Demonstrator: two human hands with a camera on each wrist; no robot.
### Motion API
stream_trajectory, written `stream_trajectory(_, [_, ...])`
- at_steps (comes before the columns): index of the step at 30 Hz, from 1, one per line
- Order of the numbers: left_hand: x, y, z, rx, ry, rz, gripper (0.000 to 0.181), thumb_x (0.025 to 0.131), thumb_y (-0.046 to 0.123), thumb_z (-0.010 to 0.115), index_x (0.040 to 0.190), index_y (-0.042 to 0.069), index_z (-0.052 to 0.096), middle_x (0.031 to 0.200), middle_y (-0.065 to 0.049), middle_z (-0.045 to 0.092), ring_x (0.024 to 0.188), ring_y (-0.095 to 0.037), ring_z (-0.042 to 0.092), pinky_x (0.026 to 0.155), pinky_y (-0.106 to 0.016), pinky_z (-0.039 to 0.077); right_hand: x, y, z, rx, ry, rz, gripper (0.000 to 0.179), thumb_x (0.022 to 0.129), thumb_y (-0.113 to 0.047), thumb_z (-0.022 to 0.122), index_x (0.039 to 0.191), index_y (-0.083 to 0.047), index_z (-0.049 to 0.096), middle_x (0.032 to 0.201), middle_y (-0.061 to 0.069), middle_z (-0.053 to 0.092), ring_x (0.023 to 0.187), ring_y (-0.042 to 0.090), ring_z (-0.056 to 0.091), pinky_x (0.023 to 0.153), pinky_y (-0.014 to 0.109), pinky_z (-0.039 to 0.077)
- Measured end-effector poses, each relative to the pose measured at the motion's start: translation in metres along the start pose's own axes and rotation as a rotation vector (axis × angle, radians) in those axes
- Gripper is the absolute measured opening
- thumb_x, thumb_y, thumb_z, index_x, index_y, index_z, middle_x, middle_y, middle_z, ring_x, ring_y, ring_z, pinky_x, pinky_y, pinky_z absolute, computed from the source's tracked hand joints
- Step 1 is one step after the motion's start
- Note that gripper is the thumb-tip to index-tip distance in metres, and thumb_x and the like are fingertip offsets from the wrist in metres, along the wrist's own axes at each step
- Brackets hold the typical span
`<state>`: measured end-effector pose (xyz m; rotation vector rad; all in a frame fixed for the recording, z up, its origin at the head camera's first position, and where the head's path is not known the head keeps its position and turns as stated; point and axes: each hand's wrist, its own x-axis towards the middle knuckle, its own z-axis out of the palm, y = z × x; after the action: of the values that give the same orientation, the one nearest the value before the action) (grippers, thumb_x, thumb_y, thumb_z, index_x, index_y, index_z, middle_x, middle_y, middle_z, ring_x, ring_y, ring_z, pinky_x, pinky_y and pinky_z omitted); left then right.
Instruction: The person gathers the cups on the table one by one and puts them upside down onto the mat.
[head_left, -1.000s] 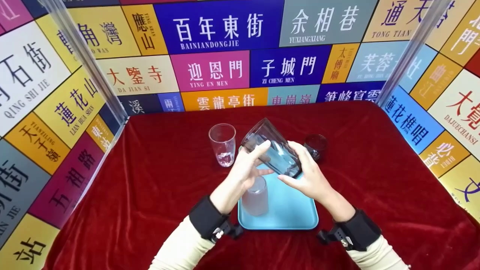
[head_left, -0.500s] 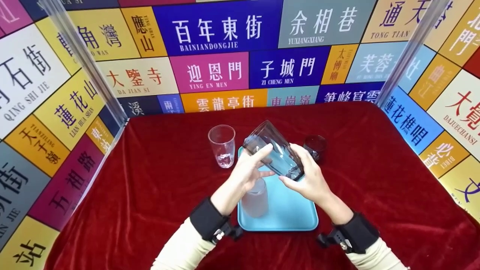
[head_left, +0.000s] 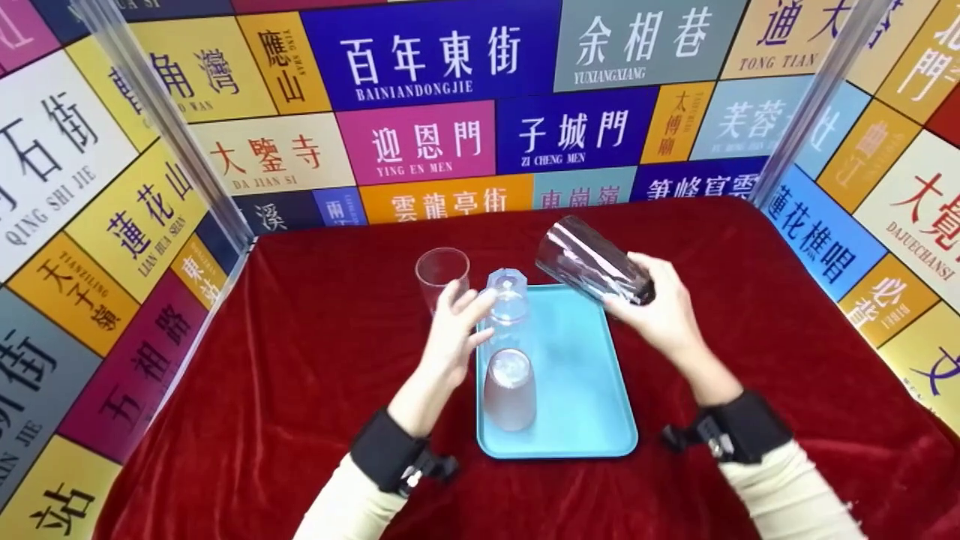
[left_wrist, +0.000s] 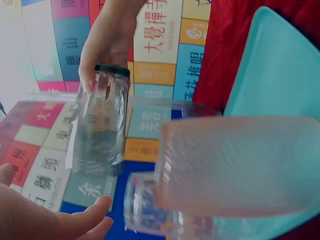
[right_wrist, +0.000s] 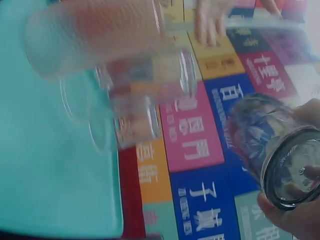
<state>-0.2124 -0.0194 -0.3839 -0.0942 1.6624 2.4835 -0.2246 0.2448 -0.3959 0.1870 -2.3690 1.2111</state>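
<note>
My right hand [head_left: 664, 304] holds a dark tinted drinking glass [head_left: 589, 262] by its base end, tilted with the mouth up and left, above the tray's back right corner. My left hand [head_left: 454, 330] holds nothing; its fingers are spread, overlapping the tall clear glass [head_left: 442, 266] in the head view. On the tray's left side a clear faceted glass [head_left: 508, 296] stands upside down. In front of it is an upside-down frosted pinkish glass [head_left: 510, 394], large in the left wrist view. The right wrist view shows the thick base of the dark glass [right_wrist: 292, 167].
A light blue tray [head_left: 585, 405] lies on a red velvet cloth [head_left: 315, 360]. Walls of coloured sign panels [head_left: 420, 139] enclose the back and sides, with clear corner strips [head_left: 169, 127]. The small dark glass seen earlier at the back right is hidden.
Both hands were on the dark glass; the left has let go and moved left toward the tall clear glass. The right hand has carried the dark glass right, uncovering the clear faceted glass.
</note>
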Motion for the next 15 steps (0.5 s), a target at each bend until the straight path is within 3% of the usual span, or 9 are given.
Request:
stream_trajectory(7, [0.001,-0.007,-0.025,-0.037,0.068,-0.009,0.077,0.085,0.017,0.059,0.144,0.006,0.011,0.145,-0.021,0.024,0.126,-0.038,0.037,0.098,-0.048,0.039,0.037,0.012,0.002,-0.186,-0.263,0.041,0.056,0.072,-0.022,0.071,0.121,-0.001,0.051,0.118,0.021,0.050,0.103,0.032,0.046,0.086,0.047,0.039])
stream_trajectory(15, [-0.004,-0.016,-0.051,-0.041,0.104,-0.020,0.074,0.086,0.013,0.055,0.144,0.003,0.009,0.145,-0.024,0.024,0.125,-0.040,0.038,0.095,-0.047,0.041,0.075,0.008,0.025,-0.467,-0.606,-0.057,0.051,0.067,-0.020,0.065,0.112,0.001,0.054,0.105,0.023,0.051,0.091,0.034,0.049,0.080,0.047,0.042])
